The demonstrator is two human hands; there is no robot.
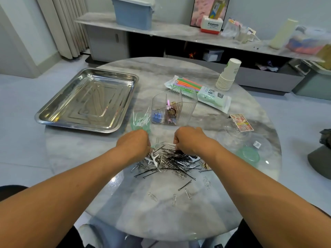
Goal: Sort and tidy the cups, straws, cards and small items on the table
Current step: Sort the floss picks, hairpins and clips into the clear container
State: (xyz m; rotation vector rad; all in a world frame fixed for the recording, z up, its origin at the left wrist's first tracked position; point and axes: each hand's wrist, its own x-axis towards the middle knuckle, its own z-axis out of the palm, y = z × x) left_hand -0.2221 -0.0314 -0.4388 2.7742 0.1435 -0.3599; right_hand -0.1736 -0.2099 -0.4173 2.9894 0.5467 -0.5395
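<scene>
Far left of both hands lies a steel tray [86, 99]. The left hand [133, 143] grips a bunch of floss picks [140, 119], fingers curled. Between the hands, beyond them, stands a clear divided organizer [172, 108]. The right hand [189, 140] pinches one white floss pick [169, 144] over the pile of hairpins and paper clips [172, 161]. Beyond and to its right are a straw pack [198, 92], stacked paper cups [228, 76] and cards [241, 122].

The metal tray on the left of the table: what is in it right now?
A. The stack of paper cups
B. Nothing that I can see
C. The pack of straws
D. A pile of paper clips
B: the metal tray shows only its bare shiny bottom, while the paper clips lie heaped on the table, and the paper cups and pack of straws sit across the table from it.
</scene>
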